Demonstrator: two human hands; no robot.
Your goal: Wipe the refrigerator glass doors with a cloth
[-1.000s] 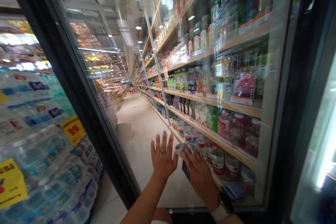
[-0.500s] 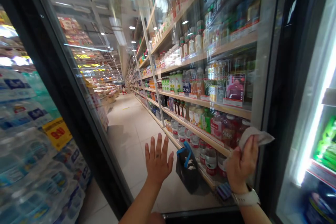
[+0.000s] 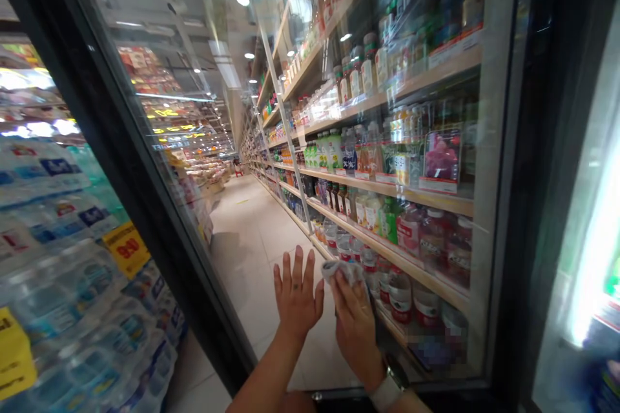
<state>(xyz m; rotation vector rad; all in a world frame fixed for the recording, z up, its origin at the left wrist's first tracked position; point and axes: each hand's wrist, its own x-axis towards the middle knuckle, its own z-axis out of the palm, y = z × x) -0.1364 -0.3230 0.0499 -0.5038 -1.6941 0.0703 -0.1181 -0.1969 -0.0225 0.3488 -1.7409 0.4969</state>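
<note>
Leftward across the glass door (image 3: 227, 310), the right hand (image 3: 357, 326) and its cloth (image 3: 330, 269) have travelled since half a second ago, from near the door's right edge to just beside the left hand (image 3: 296, 306). Well to the left of the left hand, beyond the door's slanting black frame, stand shrink-wrapped packs of bottled water (image 3: 82, 297), with a yellow price sign (image 3: 126, 249) against them. Nearer that hand, seen through the glass, a pale tiled floor (image 3: 242, 232) runs off into the distance. The left hand is open, upright and flat toward the glass, fingers spread and empty. Just right of its thumb lies the light grey cloth, bunched under the extended fingers of the right hand, which holds it against the glass. A wristwatch (image 3: 396, 374) sits on the right wrist. Above and to the right of the right hand, behind the glass, wooden shelves (image 3: 436, 199) carry rows of bottled drinks (image 3: 409, 229). Farthest right of that hand, past the door's dark edge, glows a bright vertical light strip (image 3: 591, 264).
</note>
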